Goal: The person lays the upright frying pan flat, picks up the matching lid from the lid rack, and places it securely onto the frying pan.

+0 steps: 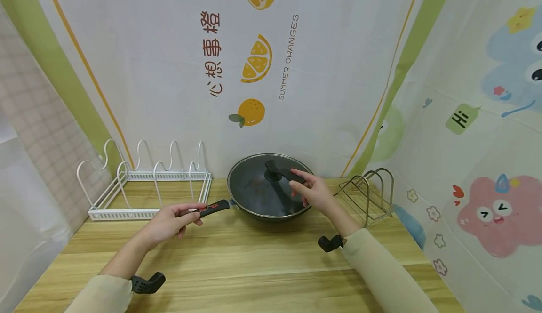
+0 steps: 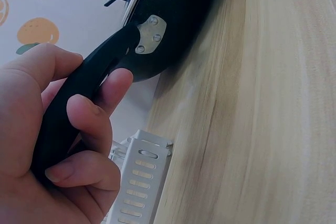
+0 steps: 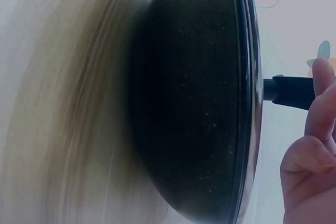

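Observation:
A dark wok [image 1: 271, 219] with a rounded, speckled body [image 3: 189, 93] stands at the back of the wooden table. Its glass lid [image 1: 250, 188], edged by a metal rim, lies over it. My left hand [image 1: 167, 223] grips the black wok handle [image 1: 217, 207], the fingers curled round it in the left wrist view; three rivets hold its metal bracket [image 2: 152, 34] to the wok. On the right, my right hand [image 1: 315, 193] holds the black lid handle [image 1: 291, 175] by its end, thumb below and fingers above. In the right wrist view this handle [image 3: 291, 92] stands out from the lid.
To the left, a white rack [image 1: 127, 214] with tall curved wires stands on the table [image 1: 237, 266]. A smaller gold-coloured wire rack [image 1: 368, 204] stands right of the wok. Printed curtains [image 1: 169, 115] hang close behind and along the right.

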The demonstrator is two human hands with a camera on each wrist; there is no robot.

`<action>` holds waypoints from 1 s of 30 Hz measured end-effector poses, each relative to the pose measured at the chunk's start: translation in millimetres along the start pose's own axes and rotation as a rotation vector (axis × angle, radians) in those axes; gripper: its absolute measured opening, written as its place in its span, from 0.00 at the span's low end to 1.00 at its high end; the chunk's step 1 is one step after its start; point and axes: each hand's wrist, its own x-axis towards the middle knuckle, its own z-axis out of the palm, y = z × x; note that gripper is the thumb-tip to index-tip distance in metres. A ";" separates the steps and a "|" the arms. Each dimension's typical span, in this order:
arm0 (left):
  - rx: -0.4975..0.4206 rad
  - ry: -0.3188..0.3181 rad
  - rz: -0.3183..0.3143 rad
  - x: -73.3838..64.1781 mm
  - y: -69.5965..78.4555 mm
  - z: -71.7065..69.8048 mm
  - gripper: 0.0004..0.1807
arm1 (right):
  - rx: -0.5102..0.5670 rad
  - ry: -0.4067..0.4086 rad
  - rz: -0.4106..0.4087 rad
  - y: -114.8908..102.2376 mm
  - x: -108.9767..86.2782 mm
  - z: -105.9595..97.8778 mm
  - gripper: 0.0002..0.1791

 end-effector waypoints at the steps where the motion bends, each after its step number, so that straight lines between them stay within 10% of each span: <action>1: -0.001 0.000 0.000 0.0 0.0 0.0 0.27 | 0.002 0.003 -0.002 0.1 -0.1 0.6 0.34; 30: -0.005 -0.005 0.014 0.2 -1.2 -0.4 0.27 | 0.005 0.091 -0.016 -4.3 -6.8 20.0 0.36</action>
